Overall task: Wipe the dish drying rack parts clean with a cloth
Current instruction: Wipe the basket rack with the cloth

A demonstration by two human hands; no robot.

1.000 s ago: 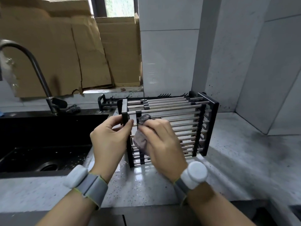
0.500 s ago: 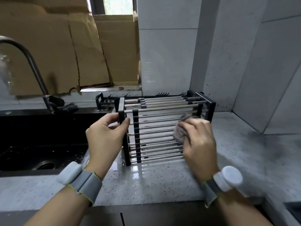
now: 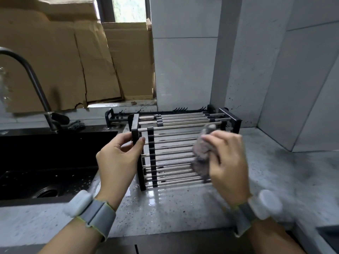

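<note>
A dish drying rack [image 3: 170, 149] of steel rods in a black frame stands upright on the wet counter, right of the sink. My left hand [image 3: 119, 158] pinches the rack's black left end bar between thumb and fingers. My right hand [image 3: 227, 158] grips a bunched grey cloth [image 3: 202, 156] and presses it against the rods at the rack's right side. The hand and cloth hide the lower right part of the rack. A second rack part [image 3: 165, 114] lies flat behind it against the wall.
A black sink [image 3: 47, 162] lies to the left with a dark curved faucet [image 3: 34, 83] behind it. Cardboard sheets [image 3: 73, 61] lean at the window. Grey tiled walls close the right corner. Speckled counter [image 3: 284, 176] extends right and in front.
My right hand slid the cloth along the rods from the rack's left end to its right side. The left hand kept its hold on the end bar.
</note>
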